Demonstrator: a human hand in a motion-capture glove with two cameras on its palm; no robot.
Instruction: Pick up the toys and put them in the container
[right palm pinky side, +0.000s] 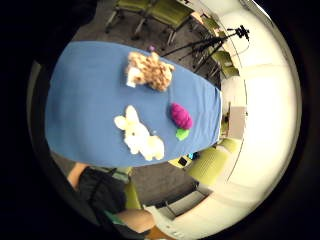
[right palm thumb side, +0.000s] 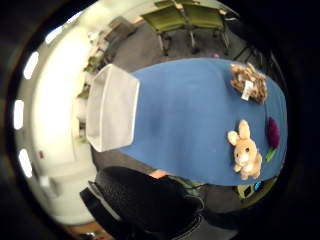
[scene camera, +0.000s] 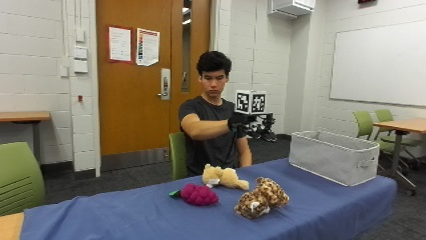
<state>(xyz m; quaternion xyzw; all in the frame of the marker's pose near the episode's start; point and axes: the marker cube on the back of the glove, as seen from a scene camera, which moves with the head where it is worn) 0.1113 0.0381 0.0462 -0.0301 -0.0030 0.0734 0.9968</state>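
1. A person was seated behind a tabletop (scene camera: 319, 210) covered in blue cloth, with the gloved right hand (scene camera: 241, 121) raised at chest height, well above the toys.
2. Nothing was seen held in that hand, but whether the fingers were apart or curled couldn't really be made out, so that one's left as can't tell.
3. Three plush toys were laid out on the cloth: a tan bunny (scene camera: 223, 177) nearest the person, a purple grape toy (scene camera: 198, 194) with a green leaf just beside it, and a spotted leopard (scene camera: 261, 198) closer to the front edge.
4. All three were grouped near each other, around the middle of the tabletop.
5. A grey fabric container (scene camera: 333, 156) was parked at the far end of the tabletop, well apart from the toys. No toys could be seen in it in the thumb side palm view.
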